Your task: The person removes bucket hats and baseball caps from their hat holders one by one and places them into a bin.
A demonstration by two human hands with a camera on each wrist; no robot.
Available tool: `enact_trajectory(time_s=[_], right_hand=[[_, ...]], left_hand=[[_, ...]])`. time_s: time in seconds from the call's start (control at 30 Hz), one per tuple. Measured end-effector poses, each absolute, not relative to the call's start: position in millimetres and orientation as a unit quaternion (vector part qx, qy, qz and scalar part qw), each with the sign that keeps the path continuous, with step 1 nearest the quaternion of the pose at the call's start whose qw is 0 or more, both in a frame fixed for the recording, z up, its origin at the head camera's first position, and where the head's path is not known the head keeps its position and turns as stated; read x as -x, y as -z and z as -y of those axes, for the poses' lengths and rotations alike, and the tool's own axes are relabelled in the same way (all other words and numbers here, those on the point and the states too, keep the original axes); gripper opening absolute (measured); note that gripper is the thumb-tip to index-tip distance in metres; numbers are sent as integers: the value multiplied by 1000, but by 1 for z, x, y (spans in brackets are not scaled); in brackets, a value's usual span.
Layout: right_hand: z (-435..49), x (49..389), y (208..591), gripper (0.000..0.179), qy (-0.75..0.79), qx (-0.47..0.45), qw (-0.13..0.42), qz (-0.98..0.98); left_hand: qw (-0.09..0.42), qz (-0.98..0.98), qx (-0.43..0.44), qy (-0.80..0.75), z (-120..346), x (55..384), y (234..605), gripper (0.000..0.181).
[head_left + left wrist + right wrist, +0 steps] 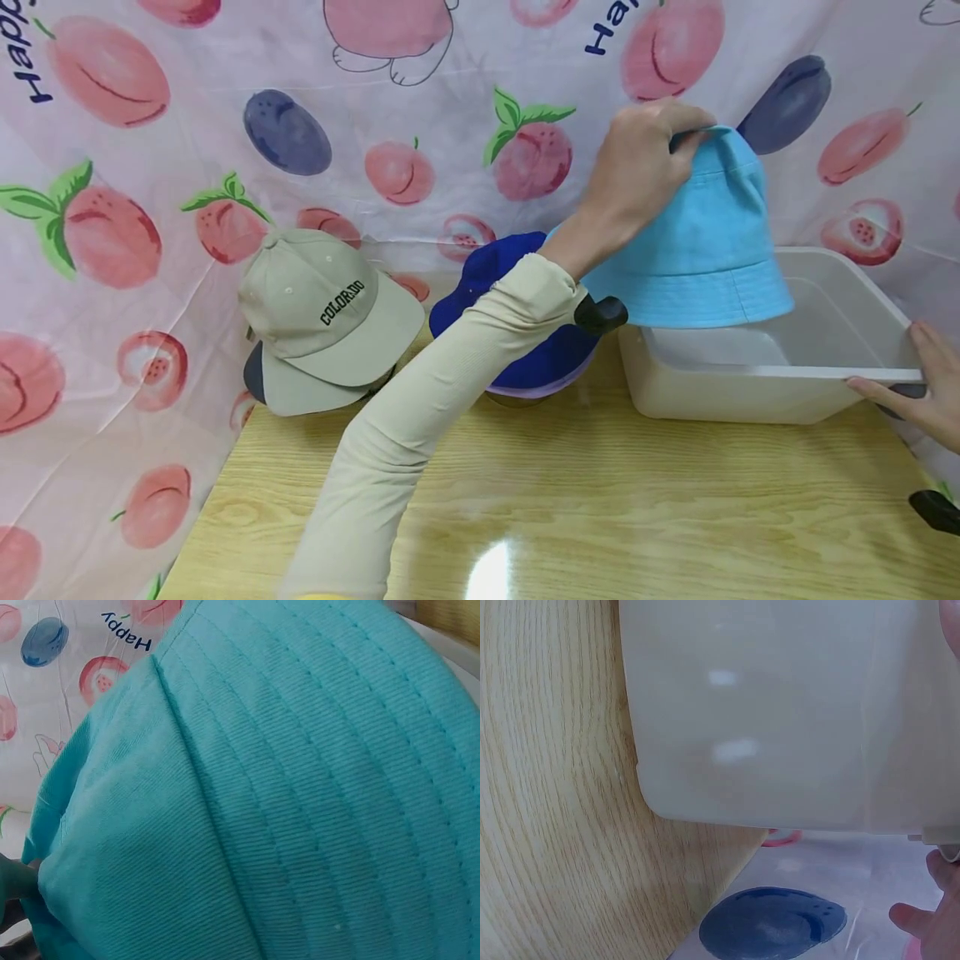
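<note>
A light blue bucket hat [697,242] hangs brim down in the head view, over the left part of a white plastic bin [750,396]. My left hand [637,158] pinches the top of its crown. The hat's stitched brim and crown [300,787] fill most of the left wrist view, with fingertips [16,881] at the left edge. At the bin's right front corner, my right hand [918,387] grips the rim. In the right wrist view the bin's outer wall [765,727] is close up, with parts of the hand at the right edge.
Stacked caps stand at the left, a beige cap [322,308] lettered COLORADO on top. Dark blue hats [547,358] sit in the middle, partly behind my left forearm. A fruit-printed cloth [450,108] hangs behind the wooden table [600,500].
</note>
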State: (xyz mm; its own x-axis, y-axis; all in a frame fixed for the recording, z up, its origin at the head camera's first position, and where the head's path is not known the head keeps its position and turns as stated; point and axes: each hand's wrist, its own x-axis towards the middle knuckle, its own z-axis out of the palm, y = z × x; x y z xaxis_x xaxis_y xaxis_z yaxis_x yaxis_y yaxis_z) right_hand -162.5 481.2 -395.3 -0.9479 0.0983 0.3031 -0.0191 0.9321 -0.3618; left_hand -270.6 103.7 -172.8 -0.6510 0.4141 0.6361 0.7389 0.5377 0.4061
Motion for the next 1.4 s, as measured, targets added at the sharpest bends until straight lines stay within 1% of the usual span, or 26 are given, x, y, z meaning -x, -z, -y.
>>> enact_trajectory(time_s=[0.07,0.13,0.17,0.2,0.23,0.3,0.37,0.4,0.43,0.53,0.7,0.87,0.93,1.0,1.17,1.3,1.4], right_hand=[[-495,167,407,104,-184,29,152,971],[-529,183,437,109,-178,34,154,971],[-532,184,439,110,-177,38,149,972],[-547,190,452,113,-173,40,150,973],[-547,190,452,113,-172,42,148,973],[-536,184,442,112,-170,44,140,974],[-503,170,413,108,-171,44,131,975],[-500,169,412,107,-171,44,132,975],[-484,161,398,105,-172,47,126,976],[-476,157,392,105,-169,55,119,977],[-488,161,398,106,-169,63,99,979],[-532,180,438,111,-168,61,109,978],[-539,185,446,111,-176,56,114,976],[-533,183,440,109,-190,42,115,974],[-496,170,403,102,-225,10,113,968],[-482,162,388,102,-218,22,94,971],[-482,160,388,104,-210,34,78,974]], left_hand=[[241,846,338,335,-108,272,175,24],[243,846,336,334,-112,272,177,24],[242,846,338,334,-114,272,178,24],[242,844,341,336,-116,272,180,24],[240,843,344,337,-118,272,181,24],[237,839,351,341,-122,272,183,24],[233,837,355,345,-127,271,184,24],[231,836,356,346,-130,271,184,24],[228,836,357,349,-133,270,184,25],[224,834,358,354,-141,269,186,25],[223,827,364,366,-153,269,193,26],[226,819,363,383,-164,271,203,26],[234,814,360,391,-168,272,208,25],[241,808,359,400,-173,274,213,25],[260,794,353,421,-183,277,228,24],[268,785,340,443,-189,282,241,22],[270,774,340,461,-193,286,252,22]])
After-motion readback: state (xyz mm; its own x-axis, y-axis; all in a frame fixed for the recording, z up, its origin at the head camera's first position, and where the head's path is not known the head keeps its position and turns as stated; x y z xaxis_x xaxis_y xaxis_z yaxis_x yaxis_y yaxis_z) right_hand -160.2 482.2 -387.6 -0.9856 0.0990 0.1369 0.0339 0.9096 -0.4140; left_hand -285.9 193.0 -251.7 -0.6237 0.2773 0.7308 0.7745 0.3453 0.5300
